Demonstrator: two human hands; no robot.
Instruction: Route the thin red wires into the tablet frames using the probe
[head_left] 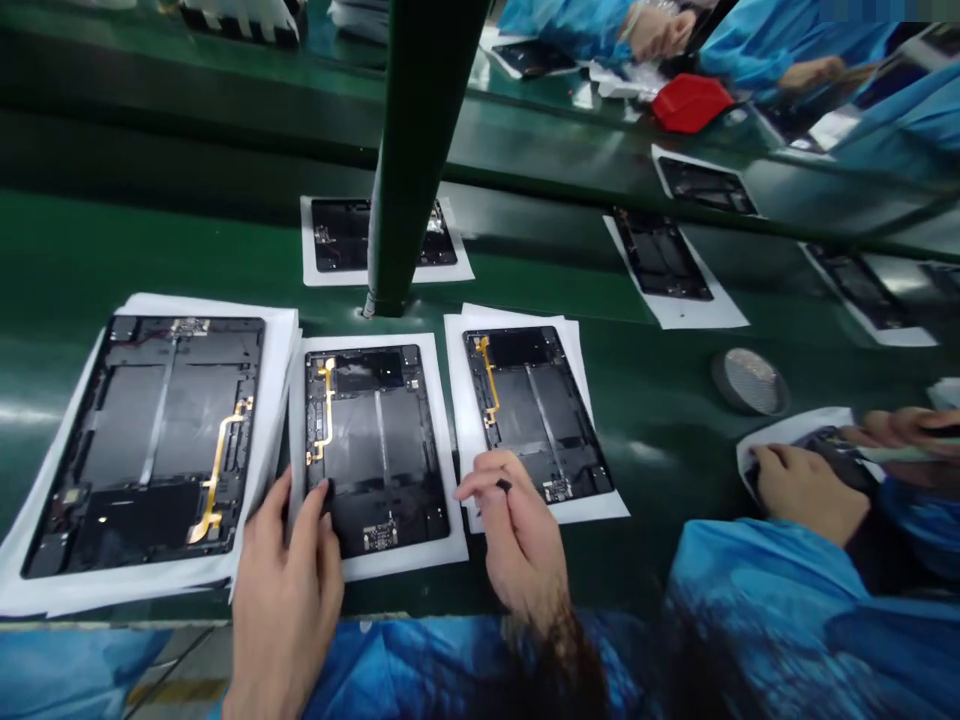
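Observation:
In front of me an open tablet housing [356, 430] lies on white sheets, with a gold flex cable [328, 400] along its left side and a small circuit board [380, 537] at its near end. My left hand [289, 580] rests at the housing's lower left edge, fingers apart, fingertips touching the edge and the paper. Over the gap to the right, my right hand [521, 545] is closed in a pinch on a small black piece [505, 486], whose kind I cannot make out. Just beyond that hand lies another tablet housing [517, 400].
A larger-looking tablet housing [150, 430] lies on paper at left. A green post [409, 170] rises behind the middle one, partly hiding another housing [341, 235]. To the right are a round grey container [750, 382] and a co-worker's hand [810, 490]. A red object [690, 102] sits across the bench.

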